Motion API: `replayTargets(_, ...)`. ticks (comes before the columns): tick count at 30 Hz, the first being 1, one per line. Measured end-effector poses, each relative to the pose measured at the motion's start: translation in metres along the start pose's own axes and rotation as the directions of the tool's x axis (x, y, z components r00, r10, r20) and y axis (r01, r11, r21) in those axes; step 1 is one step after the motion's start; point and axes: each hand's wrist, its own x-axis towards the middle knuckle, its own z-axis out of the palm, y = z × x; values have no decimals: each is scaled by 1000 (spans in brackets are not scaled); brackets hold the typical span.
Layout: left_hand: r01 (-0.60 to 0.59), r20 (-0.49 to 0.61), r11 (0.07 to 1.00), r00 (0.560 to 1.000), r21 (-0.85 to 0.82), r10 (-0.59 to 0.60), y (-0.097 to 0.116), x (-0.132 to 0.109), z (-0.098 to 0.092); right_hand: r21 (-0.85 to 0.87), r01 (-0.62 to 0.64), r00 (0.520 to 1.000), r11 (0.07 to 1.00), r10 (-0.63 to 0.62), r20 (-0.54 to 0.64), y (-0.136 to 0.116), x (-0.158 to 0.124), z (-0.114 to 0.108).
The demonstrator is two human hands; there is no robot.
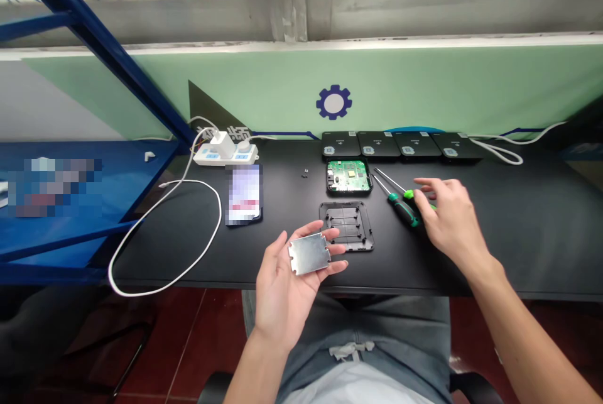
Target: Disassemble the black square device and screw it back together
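My left hand (287, 291) is turned palm up above the desk's front edge, with a silver metal plate (309, 254) with notched edges lying across its fingers. To the right, my right hand (450, 218) has its thumb and fingers around the bright green handle of a screwdriver (409, 194), whose shaft points to the upper left. Beside it lies a second screwdriver (402, 210) with a black and green handle. A green circuit board (348, 176) sits in a black case. Nearer to me is a black cover (351, 225), inner side up, partly behind my left fingertips.
Several black boxes (381, 144) stand in a row at the back. Tiny screws (304, 173) lie left of the board. Further left are a phone (244, 195), a white power strip (226, 151) and a looped white cable (220, 209). A blue frame (117, 71) rises at the left.
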Motion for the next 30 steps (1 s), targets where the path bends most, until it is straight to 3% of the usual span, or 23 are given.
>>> replayTargets(3,-1,23,1000,1000,-14,2,-2,0,1,26,52,996,998,-50,-70,-36,-11,-15)
replayTargets(5,-9,47,1000,999,-19,10,-3,1,2,82,165,986,983,-161,-50,-66,-24,-22)
replayTargets(8,-14,88,1000,996,-6,14,-5,1,3,279,454,871,846,-488,62,-107,-48,-24)
replayTargets(11,-5,114,999,993,36,1,-6,-1,2,349,516,782,782,-596,180,-130,-68,-14)
replayTargets(16,9,116,992,993,125,-23,-5,-11,-5,326,540,776,776,-609,165,-135,-80,-3)
replayTargets(20,26,194,985,979,173,-60,-6,-19,-4,346,547,775,762,-617,134,-124,-82,-6)
replayTargets(22,-24,237,966,971,257,-39,-7,-19,-4,354,544,792,761,-605,84,-115,-82,-9)
replayTargets(24,-192,232,879,968,436,96,-7,-13,-5,361,490,843,794,-537,37,-103,-84,-12)
replayTargets(25,-298,224,779,953,551,206,-7,-9,-7,372,429,882,823,-470,24,-96,-85,-13)
replayTargets(27,-435,233,468,873,769,428,-6,3,-13,416,250,959,875,-284,22,-81,-88,-14)
replayTargets(28,-457,270,323,832,829,484,-5,10,-16,445,150,983,883,-182,29,-74,-90,-14)
replayTargets(30,-457,340,157,813,875,473,-2,22,-20,524,-15,999,852,-13,49,-62,-94,-11)
